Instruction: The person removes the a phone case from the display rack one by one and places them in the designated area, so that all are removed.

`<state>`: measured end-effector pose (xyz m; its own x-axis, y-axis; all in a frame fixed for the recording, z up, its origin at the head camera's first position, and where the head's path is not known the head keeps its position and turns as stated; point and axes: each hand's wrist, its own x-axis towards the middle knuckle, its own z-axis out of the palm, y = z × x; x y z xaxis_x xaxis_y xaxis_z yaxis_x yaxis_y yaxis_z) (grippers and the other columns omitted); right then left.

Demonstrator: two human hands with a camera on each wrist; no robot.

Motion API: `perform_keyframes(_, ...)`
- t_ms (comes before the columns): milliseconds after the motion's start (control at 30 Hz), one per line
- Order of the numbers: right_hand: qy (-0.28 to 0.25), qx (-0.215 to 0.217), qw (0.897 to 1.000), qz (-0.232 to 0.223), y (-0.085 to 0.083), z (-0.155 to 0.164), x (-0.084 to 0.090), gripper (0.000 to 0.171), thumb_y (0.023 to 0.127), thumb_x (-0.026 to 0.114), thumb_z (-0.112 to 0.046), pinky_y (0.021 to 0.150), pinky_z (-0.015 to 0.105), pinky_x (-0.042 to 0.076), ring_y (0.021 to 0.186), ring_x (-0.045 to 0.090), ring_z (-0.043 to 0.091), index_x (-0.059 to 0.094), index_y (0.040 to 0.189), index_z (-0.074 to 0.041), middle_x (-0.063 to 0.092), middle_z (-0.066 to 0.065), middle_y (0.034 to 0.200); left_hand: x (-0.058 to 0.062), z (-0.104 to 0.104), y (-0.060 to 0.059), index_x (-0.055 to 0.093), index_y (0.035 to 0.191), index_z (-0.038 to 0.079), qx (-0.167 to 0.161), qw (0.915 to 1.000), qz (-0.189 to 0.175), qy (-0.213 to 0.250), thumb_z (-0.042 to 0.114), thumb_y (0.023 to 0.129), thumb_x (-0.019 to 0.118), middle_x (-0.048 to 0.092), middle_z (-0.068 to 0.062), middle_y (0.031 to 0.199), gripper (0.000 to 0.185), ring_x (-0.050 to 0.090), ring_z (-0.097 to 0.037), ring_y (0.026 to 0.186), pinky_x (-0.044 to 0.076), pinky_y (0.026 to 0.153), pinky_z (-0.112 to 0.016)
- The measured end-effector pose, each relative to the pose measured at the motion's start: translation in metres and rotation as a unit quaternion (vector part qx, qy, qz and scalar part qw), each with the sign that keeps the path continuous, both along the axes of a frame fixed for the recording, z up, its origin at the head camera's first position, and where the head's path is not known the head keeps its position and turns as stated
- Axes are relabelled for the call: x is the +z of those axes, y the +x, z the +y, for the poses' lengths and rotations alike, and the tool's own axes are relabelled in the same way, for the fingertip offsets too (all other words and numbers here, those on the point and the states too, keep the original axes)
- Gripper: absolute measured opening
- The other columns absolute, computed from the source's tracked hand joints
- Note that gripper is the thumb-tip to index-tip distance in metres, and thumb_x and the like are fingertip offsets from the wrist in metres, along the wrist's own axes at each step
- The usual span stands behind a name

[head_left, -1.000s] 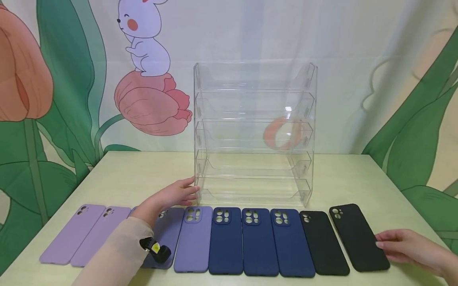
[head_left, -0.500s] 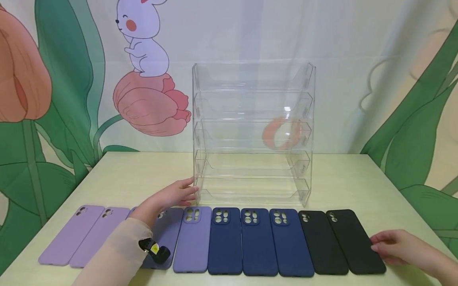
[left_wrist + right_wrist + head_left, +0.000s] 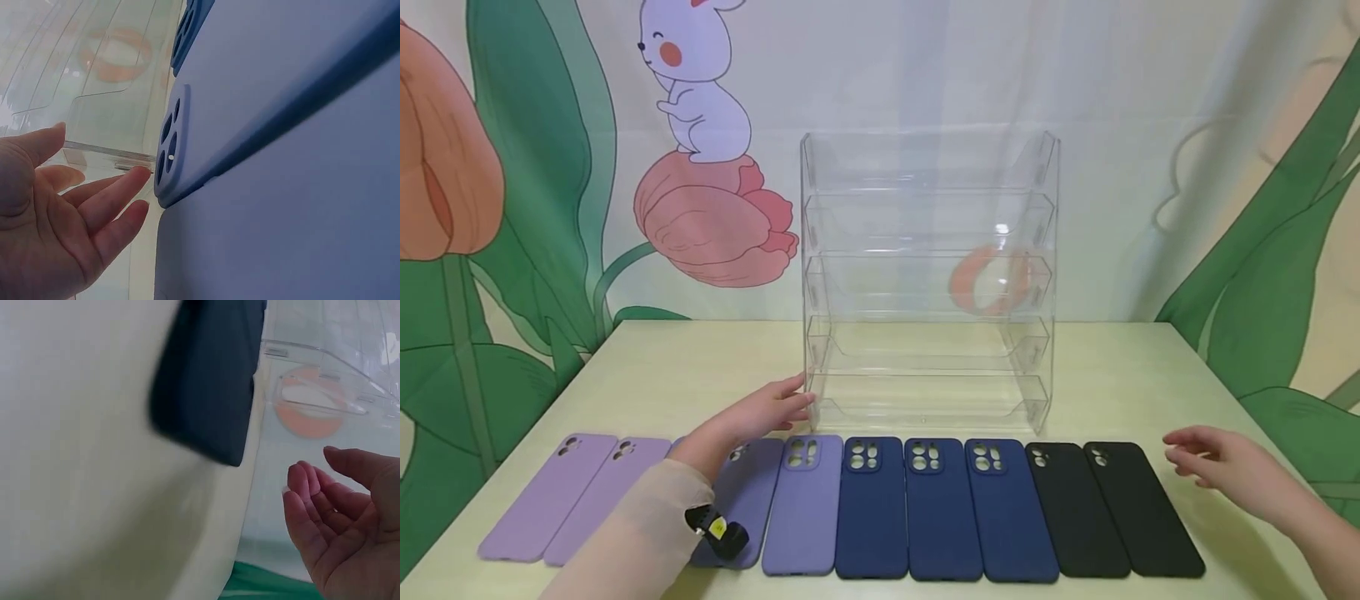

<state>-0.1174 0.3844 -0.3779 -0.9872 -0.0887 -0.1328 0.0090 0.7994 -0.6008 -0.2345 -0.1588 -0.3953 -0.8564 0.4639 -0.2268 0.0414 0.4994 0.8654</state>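
Note:
A clear acrylic rack (image 3: 929,275) with several tiers stands mid-table. In front of it lies a row of phone cases: two lilac (image 3: 546,500), two periwinkle (image 3: 803,508), three navy (image 3: 942,512) and two black (image 3: 1142,508). My left hand (image 3: 767,408) lies flat with straight fingers, its fingertips (image 3: 134,181) touching the rack's lower left corner. My right hand (image 3: 1213,462) hovers open just right of the rightmost black case (image 3: 206,381), holding nothing.
The pale yellow table (image 3: 685,367) has bare surface on both sides of the rack and at the far right. A painted backdrop with a rabbit (image 3: 700,79) and tulips hangs behind. The cases lie close to the table's front edge.
The rightmost black case was pushed straight, parallel against its neighbour. My right hand then let go of it and lifted up and away. The left hand has stayed put.

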Motion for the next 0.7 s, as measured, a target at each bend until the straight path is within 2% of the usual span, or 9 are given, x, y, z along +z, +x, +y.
perform_keyframes(100, 0.003, 0.018, 0.999, 0.036, -0.009, -0.012, 0.007, 0.037, 0.096, 0.053, -0.02, 0.066, 0.028, 0.051, 0.083, 0.063, 0.015, 0.054, 0.116, 0.011, 0.064, 0.018, 0.102, -0.002, 0.0, 0.002, 0.016, 0.15, 0.009, -0.004, 0.9998, 0.01, -0.017, 0.036, 0.099, 0.042, 0.032, -0.02, 0.146, 0.063, 0.048, -0.033, 0.121, 0.035, 0.1, -0.052)
perform_keyframes(233, 0.035, 0.036, 0.996, 0.077, -0.028, -0.031, 0.014, 0.038, 0.095, 0.055, -0.021, 0.072, 0.039, 0.051, 0.093, 0.062, 0.032, 0.055, 0.116, 0.01, 0.062, 0.022, 0.106, 0.0, 0.001, 0.001, 0.017, 0.149, 0.006, -0.016, 0.998, 0.047, -0.04, 0.036, 0.1, 0.04, 0.032, -0.022, 0.145, 0.062, 0.047, -0.036, 0.121, 0.033, 0.1, -0.055)
perform_keyframes(300, 0.059, 0.04, 0.993, 0.096, -0.038, -0.04, 0.016, 0.041, 0.094, 0.056, -0.021, 0.075, 0.048, 0.049, 0.098, 0.058, 0.041, 0.052, 0.118, 0.012, 0.058, 0.027, 0.111, 0.001, 0.002, 0.0, 0.019, 0.148, 0.003, -0.019, 0.9953, 0.075, -0.059, 0.035, 0.101, 0.038, 0.031, -0.022, 0.146, 0.06, 0.04, -0.038, 0.126, 0.029, 0.102, -0.055)
perform_keyframes(400, 0.102, 0.041, 0.988, 0.105, -0.053, -0.054, 0.017, 0.051, 0.093, 0.058, -0.022, 0.082, 0.055, 0.045, 0.107, 0.05, 0.047, 0.044, 0.127, 0.013, 0.05, 0.033, 0.121, 0.002, 0.003, 0.001, 0.023, 0.147, 0.003, -0.018, 0.9889, 0.107, -0.101, 0.038, 0.1, 0.037, 0.029, -0.019, 0.147, 0.06, 0.03, -0.037, 0.133, 0.024, 0.105, -0.053)
perform_keyframes(467, 0.131, 0.044, 0.985, 0.104, -0.062, -0.061, 0.017, 0.059, 0.092, 0.058, -0.023, 0.087, 0.059, 0.04, 0.113, 0.043, 0.05, 0.036, 0.132, 0.015, 0.041, 0.037, 0.126, 0.004, 0.002, 0.002, 0.023, 0.147, 0.003, -0.012, 0.9819, 0.126, -0.141, 0.041, 0.1, 0.038, 0.029, -0.019, 0.147, 0.062, 0.025, -0.037, 0.135, 0.023, 0.106, -0.052)
perform_keyframes(567, 0.166, 0.049, 0.98, 0.101, -0.073, -0.07, 0.017, 0.07, 0.091, 0.059, -0.026, 0.093, 0.063, 0.032, 0.12, 0.032, 0.054, 0.025, 0.137, 0.015, 0.029, 0.04, 0.133, 0.007, -0.003, 0.005, 0.023, 0.147, 0.002, -0.01, 0.9676, 0.158, -0.197, 0.044, 0.098, 0.039, 0.03, -0.022, 0.146, 0.067, 0.027, -0.038, 0.134, 0.024, 0.106, -0.052)
perform_keyframes(633, 0.192, 0.053, 0.974, 0.106, -0.078, -0.077, 0.018, 0.074, 0.091, 0.059, -0.028, 0.096, 0.064, 0.028, 0.124, 0.026, 0.054, 0.022, 0.139, 0.014, 0.023, 0.04, 0.137, 0.01, -0.008, 0.007, 0.024, 0.146, 0.001, -0.004, 0.9524, 0.187, -0.241, 0.046, 0.097, 0.041, 0.03, -0.025, 0.145, 0.07, 0.027, -0.041, 0.133, 0.025, 0.104, -0.055)
perform_keyframes(700, 0.218, 0.056, 0.967, 0.119, -0.082, -0.083, 0.019, 0.076, 0.091, 0.059, -0.031, 0.096, 0.065, 0.026, 0.126, 0.022, 0.053, 0.021, 0.14, 0.013, 0.019, 0.039, 0.14, 0.011, -0.014, 0.008, 0.026, 0.146, 0.0, 0.005, 0.9315, 0.225, -0.286, 0.047, 0.096, 0.044, 0.029, -0.028, 0.144, 0.071, 0.026, -0.043, 0.133, 0.026, 0.102, -0.059)
